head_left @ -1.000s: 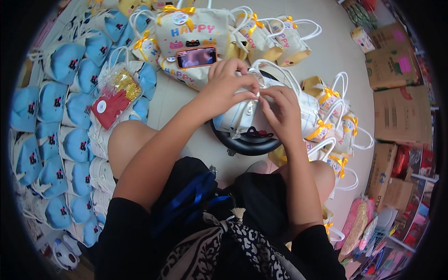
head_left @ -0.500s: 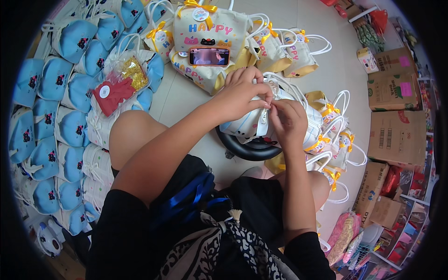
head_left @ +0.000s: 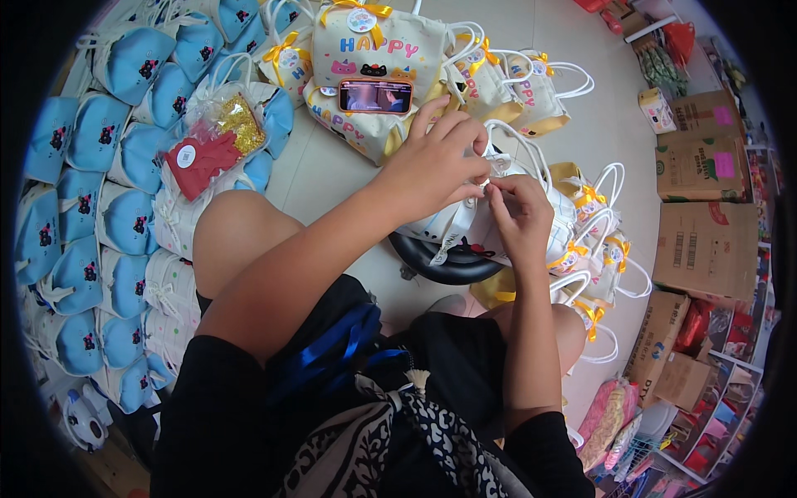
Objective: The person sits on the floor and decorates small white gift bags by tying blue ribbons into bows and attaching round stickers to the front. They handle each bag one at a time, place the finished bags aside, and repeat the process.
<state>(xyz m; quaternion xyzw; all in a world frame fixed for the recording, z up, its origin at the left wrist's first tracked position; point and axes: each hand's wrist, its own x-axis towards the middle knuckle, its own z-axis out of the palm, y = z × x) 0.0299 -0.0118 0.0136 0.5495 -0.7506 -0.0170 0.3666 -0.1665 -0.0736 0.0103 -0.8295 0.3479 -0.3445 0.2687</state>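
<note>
A white drawstring-style bag (head_left: 480, 226) with rope handles lies in front of me on a round black stool seat (head_left: 440, 270). My left hand (head_left: 444, 158) is above the bag, thumb and fingers pinching a white ribbon (head_left: 449, 236), its loose end hanging down the near side. Close beside it, my right hand (head_left: 525, 214) pinches the same ribbon at the knot spot; the fingers partly hide it. Part of a dark and red print shows low on the bag.
Rows of light-blue bags (head_left: 129, 224) fill the left side. A phone (head_left: 375, 95) leans on a cream bag (head_left: 378, 50) ahead. More cream bags with yellow bows (head_left: 589, 195) stand to the right, then cardboard boxes (head_left: 706, 249). A clear packet with red gloves (head_left: 203, 162) lies at left.
My left hand's fingers have lifted and spread a little, while its pinch stays close to my right hand. The ribbon's hanging end has swung nearer and left. The view has shifted slightly.
</note>
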